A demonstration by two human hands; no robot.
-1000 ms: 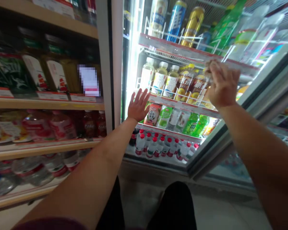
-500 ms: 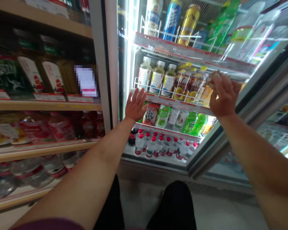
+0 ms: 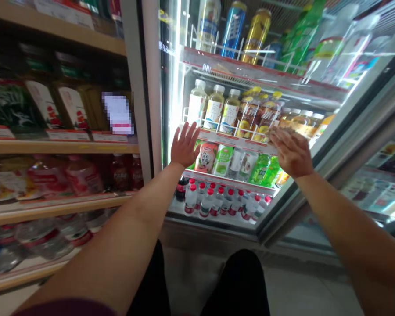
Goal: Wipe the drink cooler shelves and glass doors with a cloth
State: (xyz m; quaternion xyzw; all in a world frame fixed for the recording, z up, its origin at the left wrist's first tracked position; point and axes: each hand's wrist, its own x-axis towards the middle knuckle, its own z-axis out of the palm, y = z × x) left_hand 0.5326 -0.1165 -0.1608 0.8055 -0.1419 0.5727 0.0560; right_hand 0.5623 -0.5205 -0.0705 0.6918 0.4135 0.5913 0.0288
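Note:
My left hand (image 3: 185, 147) rests with fingers spread against the left side of a glass cooler door (image 3: 213, 215). On the door's right side, my right hand (image 3: 294, 153) presses a small crumpled greyish cloth (image 3: 285, 131), mostly hidden beneath its fingers. Behind the glass, near that hand, are dark tea bottles with yellow caps (image 3: 270, 107). White-capped bottles with pale labels (image 3: 214, 107) stand on the same shelf, closer to my left hand.
Wooden shelves (image 3: 62, 147) with juice and water bottles stand at the left. Higher in the cooler are cans (image 3: 233, 30) and green bottles (image 3: 303, 39); red-capped water bottles (image 3: 207, 202) fill its bottom. A metal door frame (image 3: 329, 184) runs along the right. My knees (image 3: 238, 281) are below.
My right hand has moved down and slightly left across the glass with the cloth, uncovering white-capped bottles behind it. My left hand has stayed nearly in place.

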